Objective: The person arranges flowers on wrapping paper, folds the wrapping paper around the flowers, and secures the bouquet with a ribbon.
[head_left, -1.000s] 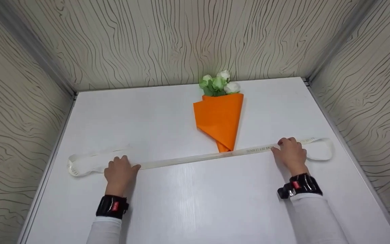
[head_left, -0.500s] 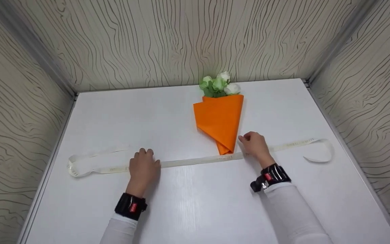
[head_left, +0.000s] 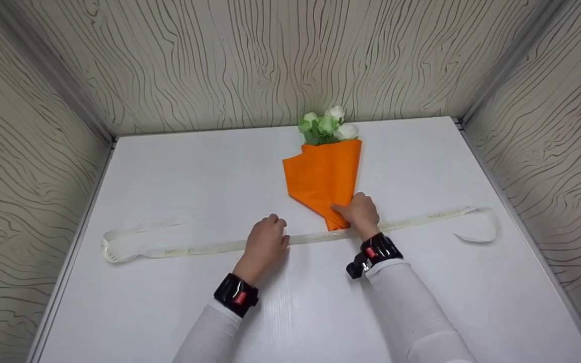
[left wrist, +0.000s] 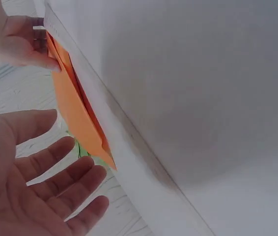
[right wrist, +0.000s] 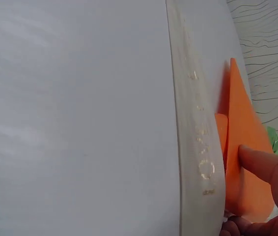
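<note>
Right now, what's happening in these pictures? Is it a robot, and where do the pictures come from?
There's no robot, just a person working bare-handed. One picture looks forward and down from the person's head; the other two look out from the wrists, one each. On the white table lie white and pale green flowers in an orange wrapper, and a long pale ribbon with writing on it. The right grip, really a hand, pinches the orange wrapper near its narrow bottom end. The left grip, close to the ribbon, holds nothing.
</note>
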Demonstrator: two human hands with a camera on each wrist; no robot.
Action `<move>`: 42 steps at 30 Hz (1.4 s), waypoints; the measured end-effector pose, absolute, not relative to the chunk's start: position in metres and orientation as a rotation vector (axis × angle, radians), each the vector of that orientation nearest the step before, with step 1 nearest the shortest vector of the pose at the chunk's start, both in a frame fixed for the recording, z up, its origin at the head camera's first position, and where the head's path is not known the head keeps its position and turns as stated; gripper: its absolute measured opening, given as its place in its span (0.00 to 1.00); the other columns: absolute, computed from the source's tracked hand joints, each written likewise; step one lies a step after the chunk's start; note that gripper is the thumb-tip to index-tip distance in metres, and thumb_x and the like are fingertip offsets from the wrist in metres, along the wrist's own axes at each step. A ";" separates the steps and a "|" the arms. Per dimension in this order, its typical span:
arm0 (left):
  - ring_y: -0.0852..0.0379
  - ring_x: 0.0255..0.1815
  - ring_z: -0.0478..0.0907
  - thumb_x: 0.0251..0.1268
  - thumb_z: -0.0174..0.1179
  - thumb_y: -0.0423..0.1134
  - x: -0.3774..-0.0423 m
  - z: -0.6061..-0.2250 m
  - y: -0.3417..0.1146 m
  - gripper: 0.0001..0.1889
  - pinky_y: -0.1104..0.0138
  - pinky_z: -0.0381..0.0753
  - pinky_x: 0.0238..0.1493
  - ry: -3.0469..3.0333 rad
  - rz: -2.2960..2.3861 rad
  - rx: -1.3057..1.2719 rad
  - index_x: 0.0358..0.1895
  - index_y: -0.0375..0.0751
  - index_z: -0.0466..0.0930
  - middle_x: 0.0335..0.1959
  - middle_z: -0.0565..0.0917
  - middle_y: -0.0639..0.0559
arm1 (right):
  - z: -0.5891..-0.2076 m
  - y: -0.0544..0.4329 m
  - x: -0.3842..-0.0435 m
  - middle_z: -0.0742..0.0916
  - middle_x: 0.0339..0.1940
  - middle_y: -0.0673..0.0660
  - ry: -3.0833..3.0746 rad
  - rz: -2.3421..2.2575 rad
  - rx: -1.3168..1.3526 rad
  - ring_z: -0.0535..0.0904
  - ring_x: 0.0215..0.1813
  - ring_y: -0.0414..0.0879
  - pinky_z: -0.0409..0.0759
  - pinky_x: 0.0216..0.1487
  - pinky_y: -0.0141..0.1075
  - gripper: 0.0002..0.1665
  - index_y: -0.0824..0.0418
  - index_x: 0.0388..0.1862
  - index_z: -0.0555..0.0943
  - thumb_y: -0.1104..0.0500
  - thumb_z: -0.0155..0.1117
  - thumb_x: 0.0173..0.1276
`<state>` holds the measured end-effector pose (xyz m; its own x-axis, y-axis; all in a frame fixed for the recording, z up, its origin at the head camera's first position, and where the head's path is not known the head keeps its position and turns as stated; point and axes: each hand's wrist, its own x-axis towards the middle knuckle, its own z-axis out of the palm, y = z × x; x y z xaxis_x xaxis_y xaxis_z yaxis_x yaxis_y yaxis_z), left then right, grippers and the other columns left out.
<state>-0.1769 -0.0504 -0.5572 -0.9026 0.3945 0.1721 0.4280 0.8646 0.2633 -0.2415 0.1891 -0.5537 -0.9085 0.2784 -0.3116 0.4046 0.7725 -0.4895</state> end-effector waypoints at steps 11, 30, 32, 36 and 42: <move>0.51 0.68 0.47 0.66 0.46 0.50 -0.197 -0.575 -0.006 0.29 0.55 0.47 0.64 -3.021 -0.323 -0.943 0.67 0.41 0.56 0.68 0.54 0.48 | -0.567 0.165 -0.241 0.75 0.34 0.62 2.913 -0.762 0.401 0.72 0.35 0.54 0.71 0.30 0.42 0.42 0.68 0.39 0.72 0.33 0.67 0.41; 0.49 0.66 0.53 0.61 0.48 0.58 -0.199 -0.577 -0.006 0.34 0.49 0.43 0.63 -3.164 -0.207 -0.716 0.65 0.41 0.59 0.66 0.59 0.49 | -0.557 0.152 -0.237 0.79 0.26 0.59 2.809 -0.856 0.413 0.74 0.25 0.49 0.68 0.19 0.35 0.31 0.65 0.32 0.75 0.36 0.59 0.53; 0.49 0.67 0.51 0.61 0.47 0.58 -0.200 -0.577 -0.005 0.33 0.49 0.43 0.63 -3.158 -0.215 -0.733 0.65 0.41 0.59 0.66 0.59 0.50 | -0.555 0.150 -0.237 0.79 0.27 0.58 2.807 -0.868 0.409 0.74 0.26 0.49 0.69 0.21 0.36 0.30 0.66 0.33 0.75 0.38 0.60 0.53; 0.50 0.68 0.48 0.63 0.45 0.56 -0.202 -0.577 -0.004 0.32 0.50 0.42 0.64 -3.161 -0.220 -0.765 0.65 0.40 0.59 0.66 0.58 0.50 | -0.553 0.149 -0.238 0.79 0.30 0.60 2.752 -1.027 0.421 0.74 0.29 0.50 0.72 0.26 0.36 0.29 0.69 0.37 0.73 0.42 0.62 0.54; 0.50 0.68 0.48 0.66 0.42 0.54 -0.204 -0.575 -0.003 0.28 0.50 0.42 0.64 -3.169 -0.173 -0.779 0.64 0.40 0.62 0.65 0.61 0.49 | -0.556 0.153 -0.242 0.77 0.36 0.62 2.485 -1.430 0.528 0.75 0.33 0.50 0.75 0.31 0.35 0.28 0.72 0.43 0.69 0.50 0.63 0.54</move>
